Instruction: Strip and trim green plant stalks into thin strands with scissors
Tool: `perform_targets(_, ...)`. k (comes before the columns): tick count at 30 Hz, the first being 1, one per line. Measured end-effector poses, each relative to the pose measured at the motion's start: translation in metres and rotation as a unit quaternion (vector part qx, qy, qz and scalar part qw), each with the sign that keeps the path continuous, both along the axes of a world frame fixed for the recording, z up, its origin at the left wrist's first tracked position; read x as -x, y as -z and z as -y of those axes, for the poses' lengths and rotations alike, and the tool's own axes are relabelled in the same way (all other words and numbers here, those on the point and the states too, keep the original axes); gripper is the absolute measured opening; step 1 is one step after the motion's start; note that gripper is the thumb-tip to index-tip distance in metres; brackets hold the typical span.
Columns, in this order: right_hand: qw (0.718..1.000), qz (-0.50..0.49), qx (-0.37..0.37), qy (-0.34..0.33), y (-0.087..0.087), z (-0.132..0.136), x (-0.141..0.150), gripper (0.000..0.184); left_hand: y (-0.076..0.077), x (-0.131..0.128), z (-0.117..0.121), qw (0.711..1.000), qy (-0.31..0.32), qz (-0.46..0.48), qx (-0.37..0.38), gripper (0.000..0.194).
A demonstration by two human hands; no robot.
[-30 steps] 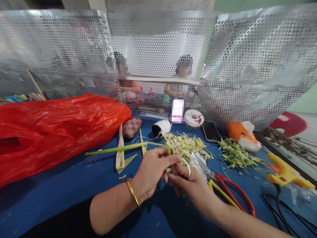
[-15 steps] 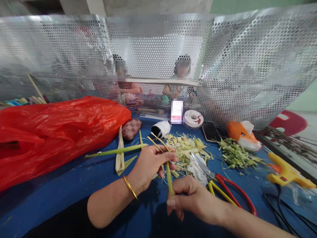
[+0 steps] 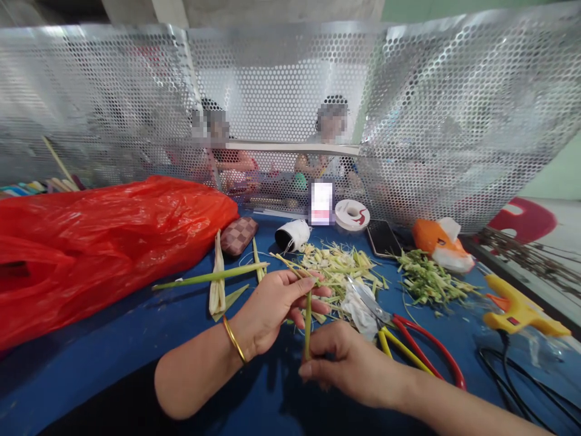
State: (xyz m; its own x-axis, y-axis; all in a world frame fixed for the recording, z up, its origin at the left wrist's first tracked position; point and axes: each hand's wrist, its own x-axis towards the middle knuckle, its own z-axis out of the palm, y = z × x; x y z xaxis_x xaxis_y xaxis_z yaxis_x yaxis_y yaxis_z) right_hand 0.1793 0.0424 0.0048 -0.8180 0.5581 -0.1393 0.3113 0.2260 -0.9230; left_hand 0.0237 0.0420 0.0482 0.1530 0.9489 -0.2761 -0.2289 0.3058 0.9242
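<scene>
Between my two hands runs a narrow green leaf strip (image 3: 308,318). My left hand (image 3: 276,306), with a gold bangle on its wrist, pinches the upper end between thumb and fingers. Thin pale strips poke out past those fingers toward the far side. Closed on the lower end is my right hand (image 3: 342,357), nearer to me. Behind the hands lies a heap of cut leaf scraps (image 3: 338,266). Scissors (image 3: 385,318) with red and yellow handles rest just right of it, their blades on a crumpled white tissue (image 3: 361,309).
Left lies a big red plastic bag (image 3: 113,242), beside a checkered pouch (image 3: 239,236). At the back are a thread cone (image 3: 295,235), a ribbon spool (image 3: 352,215) and a dark phone (image 3: 384,238). A yellow glue gun (image 3: 517,309) lies right. People sit behind a perforated metal screen (image 3: 290,79).
My right hand has drawn down toward me, away from my left, stretching the leaf strip between them. Earlier both hands were together around it. The view has shifted slightly.
</scene>
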Motion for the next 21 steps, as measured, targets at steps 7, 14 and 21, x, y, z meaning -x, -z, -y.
perform_targets(7, 0.937, -0.06, -0.325, 0.116, -0.034, 0.0, -0.014, 0.021, 0.002, 0.002, -0.004, 0.998, -0.017, -0.04, -0.035, 0.019)
perform_targets(14, 0.876, 0.028, -0.441, 0.195, -0.035, -0.023, -0.022, 0.024, 0.001, 0.001, -0.002, 0.997, 0.007, -0.072, -0.036, 0.027)
perform_targets(21, 0.886, 0.04, -0.427, 0.176, -0.022, -0.016, -0.015, 0.027, 0.005, -0.003, -0.002, 0.994, -0.015, -0.089, -0.067, 0.023)
